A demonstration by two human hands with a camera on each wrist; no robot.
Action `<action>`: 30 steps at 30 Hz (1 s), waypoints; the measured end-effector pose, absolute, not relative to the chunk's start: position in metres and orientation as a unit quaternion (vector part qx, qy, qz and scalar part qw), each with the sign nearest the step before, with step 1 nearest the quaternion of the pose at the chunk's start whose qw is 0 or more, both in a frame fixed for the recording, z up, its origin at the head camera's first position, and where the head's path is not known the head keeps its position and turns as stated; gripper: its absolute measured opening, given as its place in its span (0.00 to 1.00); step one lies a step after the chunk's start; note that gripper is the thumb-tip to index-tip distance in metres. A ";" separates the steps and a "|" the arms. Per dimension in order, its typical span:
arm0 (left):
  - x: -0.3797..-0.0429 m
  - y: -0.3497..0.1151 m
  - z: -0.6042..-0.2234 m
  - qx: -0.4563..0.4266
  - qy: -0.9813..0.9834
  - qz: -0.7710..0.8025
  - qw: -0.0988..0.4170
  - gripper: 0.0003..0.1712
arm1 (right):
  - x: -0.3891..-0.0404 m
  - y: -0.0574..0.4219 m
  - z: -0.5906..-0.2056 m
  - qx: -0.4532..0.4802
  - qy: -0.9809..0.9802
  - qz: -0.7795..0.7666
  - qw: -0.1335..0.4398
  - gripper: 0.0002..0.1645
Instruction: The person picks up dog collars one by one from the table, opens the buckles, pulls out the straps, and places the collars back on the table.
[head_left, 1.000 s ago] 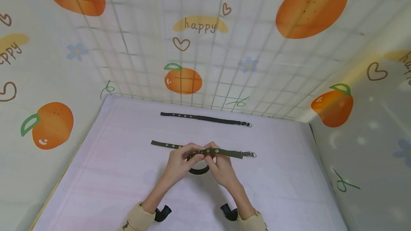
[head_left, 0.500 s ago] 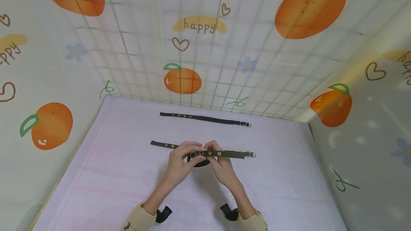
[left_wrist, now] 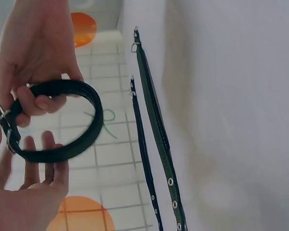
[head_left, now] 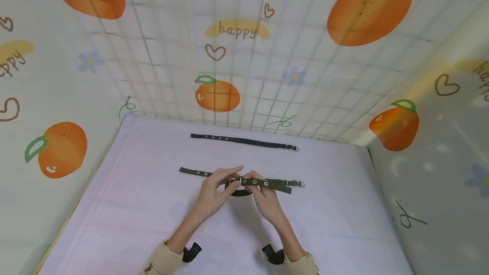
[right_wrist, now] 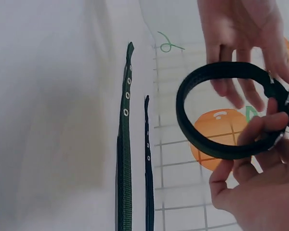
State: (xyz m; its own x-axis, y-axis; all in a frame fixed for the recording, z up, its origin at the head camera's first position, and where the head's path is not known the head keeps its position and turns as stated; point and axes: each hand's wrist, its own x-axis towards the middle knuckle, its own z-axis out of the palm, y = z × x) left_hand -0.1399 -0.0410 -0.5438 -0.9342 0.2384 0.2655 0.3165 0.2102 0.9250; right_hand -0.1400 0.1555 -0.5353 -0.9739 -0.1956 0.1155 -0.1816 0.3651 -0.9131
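A dark green collar (head_left: 263,183) with metal eyelets and a buckle is bent into a loop above the table, its tail pointing right. My left hand (head_left: 212,194) holds it at the buckle end, thumb against the buckle and index finger lifted. My right hand (head_left: 266,198) pinches the strap just right of the buckle. In the left wrist view the round loop (left_wrist: 97,115) hangs between both hands. Behind the hands, a second green collar (head_left: 193,172) lies straight on the table, partly hidden by them.
A black collar (head_left: 252,141) lies straight farther back, buckle to the right. The table (head_left: 126,207) has a pale cover. A white grid-printed backdrop (head_left: 172,75) with oranges rises behind it. Black curved pieces (head_left: 273,253) sit by both wrists.
The collar's tail has shifted slightly right, with the right hand's fingers moving along it. The left index finger has lifted away from the buckle. The collars on the table have stayed in place.
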 end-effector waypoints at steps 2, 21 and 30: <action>-0.142 -0.043 -0.544 -0.173 -0.778 -0.605 0.008 0.19 | -0.141 0.156 -0.536 -0.112 0.816 -0.567 -0.003 0.09; -0.146 -0.058 -0.547 -0.165 -0.729 -0.654 -0.116 0.16 | -0.141 0.157 -0.533 -0.126 0.759 -0.639 -0.011 0.15; -0.147 -0.065 -0.549 -0.178 -0.700 -0.674 -0.156 0.19 | -0.140 0.157 -0.534 -0.106 0.688 -0.718 -0.008 0.20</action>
State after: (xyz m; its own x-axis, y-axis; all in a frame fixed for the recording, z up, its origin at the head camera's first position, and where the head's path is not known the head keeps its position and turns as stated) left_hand -0.1473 -0.0652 -0.5486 -0.8880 0.4594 0.0219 0.0397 0.0293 0.9988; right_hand -0.1402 0.1572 -0.5338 -0.9776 -0.1344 0.1621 -0.1564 -0.0523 -0.9863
